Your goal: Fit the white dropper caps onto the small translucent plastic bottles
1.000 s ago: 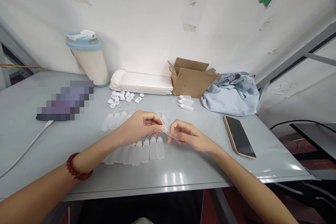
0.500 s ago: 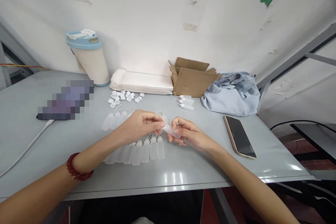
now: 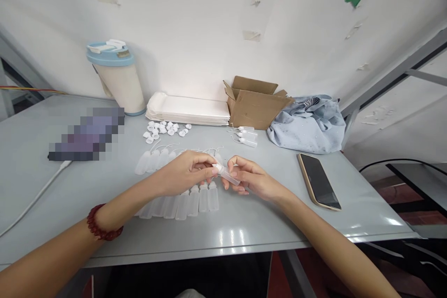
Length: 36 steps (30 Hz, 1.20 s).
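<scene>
My right hand (image 3: 254, 180) pinches the body of a small translucent plastic bottle (image 3: 229, 176), which lies tilted above the table. At the bottle's neck, the thumb and fingers of my left hand (image 3: 178, 172) close on its white cap (image 3: 217, 167). Below my left hand is a front row of similar bottles (image 3: 182, 207). Behind it runs a back row of bottles with thin strings (image 3: 142, 163), partly covered by that hand. Loose white caps (image 3: 170, 127) lie in a cluster farther back. Several stringed bottles (image 3: 248, 142) lie beyond my right hand.
On the grey table (image 3: 265, 228), a stack of white packets (image 3: 195, 108), an open cardboard box (image 3: 256, 111) and a light blue cloth bundle (image 3: 307, 125) line the wall. A phone (image 3: 319, 181) lies right. At left are a tumbler (image 3: 122, 84) and a blurred-out device with a cable (image 3: 89, 135).
My left fingers have shifted slightly at the bottle's neck, showing more of the white cap. My right hand keeps the bottle in nearly the same place.
</scene>
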Tool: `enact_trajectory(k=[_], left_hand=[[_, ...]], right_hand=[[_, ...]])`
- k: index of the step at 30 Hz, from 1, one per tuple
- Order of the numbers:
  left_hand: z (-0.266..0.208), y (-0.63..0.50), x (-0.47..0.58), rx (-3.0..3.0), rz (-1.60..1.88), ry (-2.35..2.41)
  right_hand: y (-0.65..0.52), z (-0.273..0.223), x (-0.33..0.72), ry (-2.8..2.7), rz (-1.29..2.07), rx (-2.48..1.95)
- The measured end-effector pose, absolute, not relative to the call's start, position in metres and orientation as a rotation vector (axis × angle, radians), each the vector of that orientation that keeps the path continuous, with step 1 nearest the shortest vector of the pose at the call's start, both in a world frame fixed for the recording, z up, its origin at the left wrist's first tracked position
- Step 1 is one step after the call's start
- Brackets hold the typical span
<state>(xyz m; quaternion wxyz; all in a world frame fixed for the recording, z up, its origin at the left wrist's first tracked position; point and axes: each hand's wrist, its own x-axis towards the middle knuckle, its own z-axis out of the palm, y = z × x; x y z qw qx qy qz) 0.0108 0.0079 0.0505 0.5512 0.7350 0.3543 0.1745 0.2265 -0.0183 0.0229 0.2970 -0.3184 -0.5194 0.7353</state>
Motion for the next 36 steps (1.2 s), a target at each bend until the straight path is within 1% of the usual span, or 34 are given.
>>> enact_trajectory(k=[5,15,29,36], left_hand=[[0.0511,0.0081,0.0101,1.767,0.424,0.766],[0.0453,0.0072,0.0138,1.765,0.395,0.919],[0.0453,0.0072,0.0122,1.766,0.35,0.831],[0.048,0.0048,0.0135,1.745,0.399,0.906]], right_hand=[[-0.0183,0.0235,0.2268,-1.299,2.015,-0.798],[-0.0187,0.0233,0.2267,-1.358,1.979,-0.821],[-0.0186,0.0218,0.2257,-1.373,1.989,-0.812],[-0.0201,0.0234,0.2242,-1.485,1.855,-0.855]])
